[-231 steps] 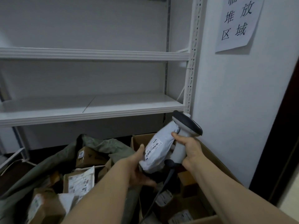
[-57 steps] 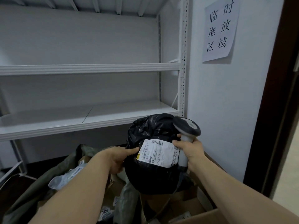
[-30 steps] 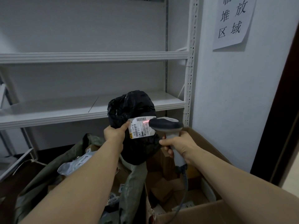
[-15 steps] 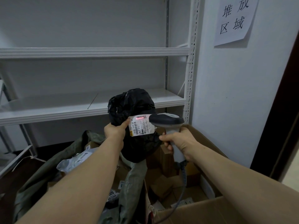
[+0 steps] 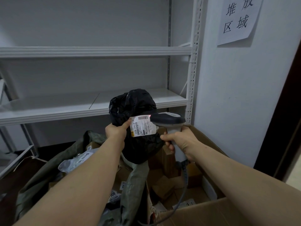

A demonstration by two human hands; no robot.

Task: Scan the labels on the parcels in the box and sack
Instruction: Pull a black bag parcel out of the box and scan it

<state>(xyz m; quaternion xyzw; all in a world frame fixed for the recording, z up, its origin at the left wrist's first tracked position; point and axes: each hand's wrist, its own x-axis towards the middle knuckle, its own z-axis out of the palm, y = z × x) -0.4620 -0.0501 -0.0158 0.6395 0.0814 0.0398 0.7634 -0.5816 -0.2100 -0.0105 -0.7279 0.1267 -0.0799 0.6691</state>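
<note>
1. R hand (image 5: pixel 180 141) is wrapped round the grip of the scanner (image 5: pixel 167 121). Its wire (image 5: pixel 183 190) hangs down into the box.
2. L hand (image 5: pixel 116 130) pinches the black bag parcel (image 5: pixel 133 110) at its side, thumb by the edge of the white label (image 5: pixel 143 126). The parcel is up in the air, over where sack & box meet.
3. Half a sec ago the red light lay on the label's bar lines. Now it's just a small red spot at the label's top right, by the scanner's nose.
4. So I think this scan is done or nearly done. Next job: put the bag down & grab another.
5. Below: brown box (image 5: pixel 203 214) w/ small cardboard parcels, and green sack (image 5: pixel 40 173) w/ more. Lots left, I think.
6. Behind: white shelf (image 5: pixel 65 110), then a wall w/ a paper sign (image 5: pixel 237 18).
</note>
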